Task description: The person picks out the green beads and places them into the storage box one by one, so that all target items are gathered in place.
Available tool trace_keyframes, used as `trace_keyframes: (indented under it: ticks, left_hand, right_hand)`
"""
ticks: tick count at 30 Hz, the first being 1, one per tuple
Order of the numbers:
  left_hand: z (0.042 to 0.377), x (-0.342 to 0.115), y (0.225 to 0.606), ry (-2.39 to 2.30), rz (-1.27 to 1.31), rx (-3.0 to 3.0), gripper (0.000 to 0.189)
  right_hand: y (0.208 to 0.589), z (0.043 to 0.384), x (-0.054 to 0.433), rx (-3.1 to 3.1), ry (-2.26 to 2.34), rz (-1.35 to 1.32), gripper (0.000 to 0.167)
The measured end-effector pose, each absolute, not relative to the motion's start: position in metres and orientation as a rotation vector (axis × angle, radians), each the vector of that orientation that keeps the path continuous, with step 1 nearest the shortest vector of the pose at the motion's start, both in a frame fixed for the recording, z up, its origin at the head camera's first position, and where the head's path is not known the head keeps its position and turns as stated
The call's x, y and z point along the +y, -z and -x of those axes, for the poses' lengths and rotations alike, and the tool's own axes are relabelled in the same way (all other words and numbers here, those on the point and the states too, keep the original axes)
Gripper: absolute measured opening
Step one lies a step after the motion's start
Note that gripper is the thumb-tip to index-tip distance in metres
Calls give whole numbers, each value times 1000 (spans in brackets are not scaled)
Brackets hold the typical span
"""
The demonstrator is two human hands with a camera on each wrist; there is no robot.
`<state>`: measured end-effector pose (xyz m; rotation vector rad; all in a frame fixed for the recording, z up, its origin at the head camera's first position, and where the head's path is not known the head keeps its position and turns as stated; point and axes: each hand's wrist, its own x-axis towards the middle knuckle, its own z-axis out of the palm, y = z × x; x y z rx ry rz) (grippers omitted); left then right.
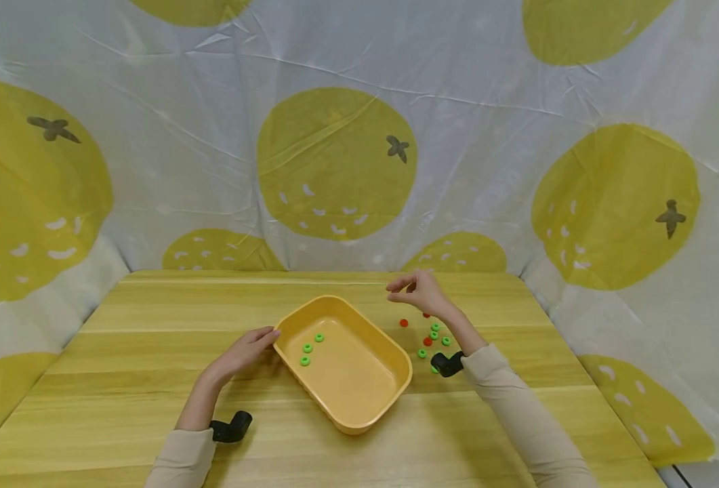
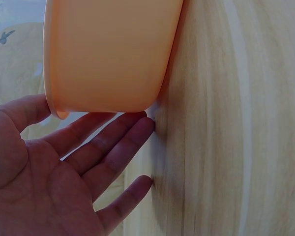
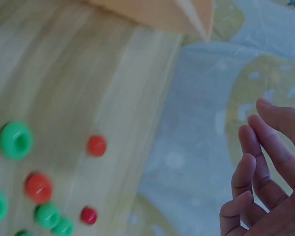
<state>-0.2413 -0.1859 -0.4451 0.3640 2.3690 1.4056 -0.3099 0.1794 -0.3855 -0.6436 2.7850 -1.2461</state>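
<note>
A yellow-orange plastic basin [image 1: 359,369] stands on the table, turned at an angle. My left hand [image 1: 246,351] holds its left corner, the thumb at the rim [image 2: 53,105] and the longer fingers against the outer wall. Inside the basin lie three small green rings [image 1: 307,348]. My right hand [image 1: 423,293] is raised beyond the basin's right side, fingers loosely bent, with nothing visible between thumb and fingertips. Below it, several green rings [image 3: 15,140] and a few small red pieces [image 3: 38,187] lie scattered on the table; the right forearm partly covers them.
The wooden table [image 1: 152,379] reaches back to a hanging cloth [image 1: 475,169] printed with yellow fruit. Black wrist cameras sit below each hand, the right one [image 1: 447,364] hanging over the scattered pieces.
</note>
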Motion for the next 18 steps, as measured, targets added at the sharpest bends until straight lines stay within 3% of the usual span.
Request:
trace_keyframes:
  ticks: [18]
  left_hand:
    - [245,-187,448,-1413,-380,2355,67]
  right_hand:
    - [438,296,252,2906,1124,474,16]
